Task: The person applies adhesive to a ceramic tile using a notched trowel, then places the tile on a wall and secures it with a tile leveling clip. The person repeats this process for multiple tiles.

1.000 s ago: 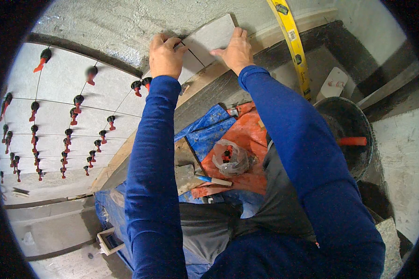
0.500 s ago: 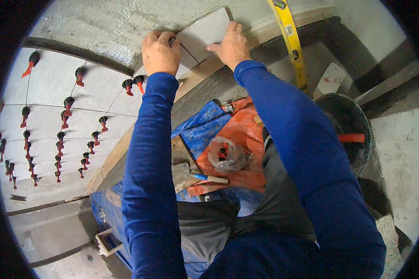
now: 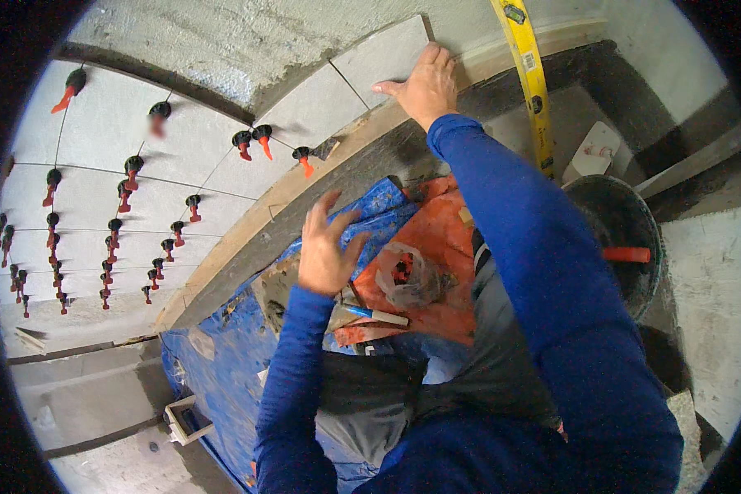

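My right hand (image 3: 426,86) grips the lower right corner of a white tile (image 3: 384,56); its thumb lies along the tile's lower edge and its fingers are at the right end. A thin dark joint divides this tile from a second white tile (image 3: 313,105) to its left. My left hand (image 3: 328,251) is off the tiles, over the tarps, with its fingers spread and nothing seen in it. Black-and-red tile levelling clips stand in the joints at the left; the nearest clip (image 3: 305,160) is at the lower edge of the second tile.
A wooden batten (image 3: 259,216) runs below the tiles. A yellow spirit level (image 3: 528,78) leans right of my right hand. A black bucket (image 3: 646,214) with a red handle stands at the right. A clear plastic bag (image 3: 412,276) and a blue-and-white marker (image 3: 376,314) lie on an orange tarp (image 3: 453,309).
My left hand has let go of the tile and come down toward me, uncovering a clip at the tile edge. My right hand stays at the tile's right end. The view has shifted slightly.
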Demonstrator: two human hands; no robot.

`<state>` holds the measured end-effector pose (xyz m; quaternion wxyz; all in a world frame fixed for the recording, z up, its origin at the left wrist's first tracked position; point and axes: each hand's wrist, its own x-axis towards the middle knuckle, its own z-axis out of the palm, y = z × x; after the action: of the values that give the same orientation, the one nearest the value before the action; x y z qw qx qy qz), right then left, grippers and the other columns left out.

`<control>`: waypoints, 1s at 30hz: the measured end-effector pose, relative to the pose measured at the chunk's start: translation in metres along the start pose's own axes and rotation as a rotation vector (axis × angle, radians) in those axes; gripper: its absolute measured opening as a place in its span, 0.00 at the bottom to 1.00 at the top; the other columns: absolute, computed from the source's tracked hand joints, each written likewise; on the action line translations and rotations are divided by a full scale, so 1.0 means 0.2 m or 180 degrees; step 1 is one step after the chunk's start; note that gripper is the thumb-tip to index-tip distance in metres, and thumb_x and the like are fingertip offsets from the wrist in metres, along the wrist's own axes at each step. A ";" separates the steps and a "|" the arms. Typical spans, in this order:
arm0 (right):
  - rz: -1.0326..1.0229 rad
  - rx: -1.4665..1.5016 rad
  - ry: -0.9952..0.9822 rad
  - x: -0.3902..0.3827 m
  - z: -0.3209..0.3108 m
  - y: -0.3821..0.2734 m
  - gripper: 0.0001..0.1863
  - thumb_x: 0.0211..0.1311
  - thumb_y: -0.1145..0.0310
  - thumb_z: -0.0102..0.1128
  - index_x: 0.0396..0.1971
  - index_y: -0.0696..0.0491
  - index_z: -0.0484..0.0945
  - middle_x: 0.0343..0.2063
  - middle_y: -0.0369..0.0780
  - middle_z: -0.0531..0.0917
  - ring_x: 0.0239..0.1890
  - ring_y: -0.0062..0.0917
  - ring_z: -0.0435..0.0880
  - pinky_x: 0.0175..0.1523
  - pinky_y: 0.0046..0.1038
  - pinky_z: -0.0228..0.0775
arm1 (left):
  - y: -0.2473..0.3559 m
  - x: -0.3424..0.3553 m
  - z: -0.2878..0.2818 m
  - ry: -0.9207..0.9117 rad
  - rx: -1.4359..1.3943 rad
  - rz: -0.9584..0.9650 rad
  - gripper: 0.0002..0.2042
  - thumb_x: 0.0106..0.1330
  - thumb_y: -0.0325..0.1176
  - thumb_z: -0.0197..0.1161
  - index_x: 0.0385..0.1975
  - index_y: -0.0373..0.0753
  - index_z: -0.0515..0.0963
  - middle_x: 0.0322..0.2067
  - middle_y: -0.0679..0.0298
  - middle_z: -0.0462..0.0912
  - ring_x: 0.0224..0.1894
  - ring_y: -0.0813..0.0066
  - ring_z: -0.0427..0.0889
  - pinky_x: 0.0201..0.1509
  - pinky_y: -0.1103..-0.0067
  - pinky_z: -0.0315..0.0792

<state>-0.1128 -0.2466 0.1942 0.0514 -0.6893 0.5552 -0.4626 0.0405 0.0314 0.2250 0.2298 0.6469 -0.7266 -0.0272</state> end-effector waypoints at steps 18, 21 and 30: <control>-0.0100 -0.0089 0.0056 -0.02 0.04 0.02 0.63 0.30 0.42 0.86 0.59 0.69 0.59 0.51 0.55 0.72 0.57 0.51 0.74 0.58 0.43 0.74 | -0.10 -0.44 -0.24 -0.0327 -0.0406 -0.1000 0.23 0.56 0.33 0.76 0.54 0.41 0.81 0.62 0.47 0.74 0.63 0.48 0.75 0.63 0.63 0.74; -0.0131 -0.0165 0.0061 -0.02 0.04 0.02 0.61 0.30 0.42 0.85 0.57 0.67 0.60 0.50 0.55 0.73 0.56 0.50 0.75 0.57 0.43 0.74 | -0.11 -0.44 -0.25 -0.0318 -0.0326 -0.1008 0.23 0.56 0.33 0.76 0.53 0.41 0.82 0.62 0.47 0.74 0.63 0.48 0.75 0.62 0.63 0.74; 0.0137 -0.0044 -0.0173 0.01 0.01 0.02 0.59 0.34 0.38 0.82 0.57 0.65 0.62 0.50 0.54 0.74 0.55 0.49 0.76 0.58 0.45 0.74 | -0.11 -0.38 -0.20 -0.0451 -0.0400 -0.1002 0.26 0.55 0.33 0.77 0.55 0.36 0.79 0.64 0.44 0.71 0.62 0.42 0.75 0.63 0.60 0.72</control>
<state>-0.1151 -0.2503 0.1918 0.0717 -0.6899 0.5715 -0.4386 0.0805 0.1105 0.2311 0.2108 0.7335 -0.6277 -0.1537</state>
